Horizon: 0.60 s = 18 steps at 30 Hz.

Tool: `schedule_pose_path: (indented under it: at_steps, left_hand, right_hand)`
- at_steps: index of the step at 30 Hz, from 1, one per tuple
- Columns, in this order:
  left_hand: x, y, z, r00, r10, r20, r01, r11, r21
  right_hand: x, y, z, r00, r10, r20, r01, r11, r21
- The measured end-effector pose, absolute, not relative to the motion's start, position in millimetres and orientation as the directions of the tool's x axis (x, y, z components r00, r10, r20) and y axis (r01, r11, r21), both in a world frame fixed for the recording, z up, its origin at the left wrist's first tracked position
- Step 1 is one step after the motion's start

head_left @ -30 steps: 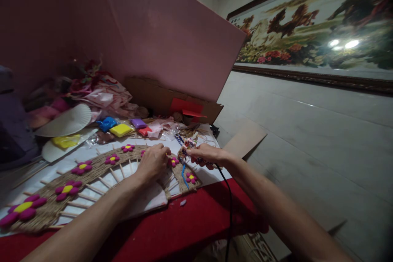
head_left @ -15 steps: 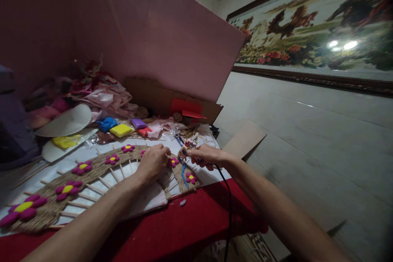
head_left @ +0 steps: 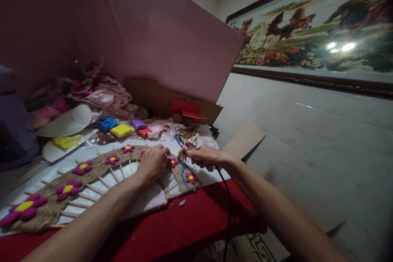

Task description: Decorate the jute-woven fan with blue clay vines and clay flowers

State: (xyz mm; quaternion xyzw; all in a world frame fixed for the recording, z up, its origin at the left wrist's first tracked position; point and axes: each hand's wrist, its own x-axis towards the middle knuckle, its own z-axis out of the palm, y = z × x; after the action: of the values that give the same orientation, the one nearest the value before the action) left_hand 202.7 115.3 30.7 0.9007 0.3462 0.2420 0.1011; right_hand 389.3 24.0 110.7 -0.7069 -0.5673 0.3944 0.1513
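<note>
A curved band of woven twine on wooden sticks [head_left: 102, 163] lies on the table, set with magenta flowers that have yellow centres [head_left: 82, 167]. Over its right part is my left hand [head_left: 154, 160], knuckles up and fingers curled down against the band between two flowers. Whatever its fingertips pinch is hidden. My right hand [head_left: 208, 155] is wrapped round a flower-patterned glue gun [head_left: 188, 147] with a black cord [head_left: 229, 200] hanging from its handle. Just under the glue gun, a thin blue strip [head_left: 183, 177] runs down the band beside the rightmost flower [head_left: 190, 178].
Behind the band lie packets of yellow clay [head_left: 121, 130], blue clay [head_left: 107, 124] and purple clay [head_left: 138, 123]. White paper plates [head_left: 69, 122] and a heap of pink cloth [head_left: 106, 96] are at left. A red cloth [head_left: 172, 229] covers the table's front edge. Cardboard [head_left: 244, 141] leans by the wall.
Hardly anything differs. Both hands keep their places over the band, and the view has shifted very slightly.
</note>
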Motion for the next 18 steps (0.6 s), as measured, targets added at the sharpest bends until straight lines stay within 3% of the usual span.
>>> schedule_pose_path:
  at_steps: [18]
  left_hand:
    - [202.2,115.1,30.9,0.64,0.673,0.371,0.583,-0.74,0.336]
  right_hand:
    - [385.4,21.3,113.0,0.069,0.924,-0.375,0.671,-0.321,-0.668]
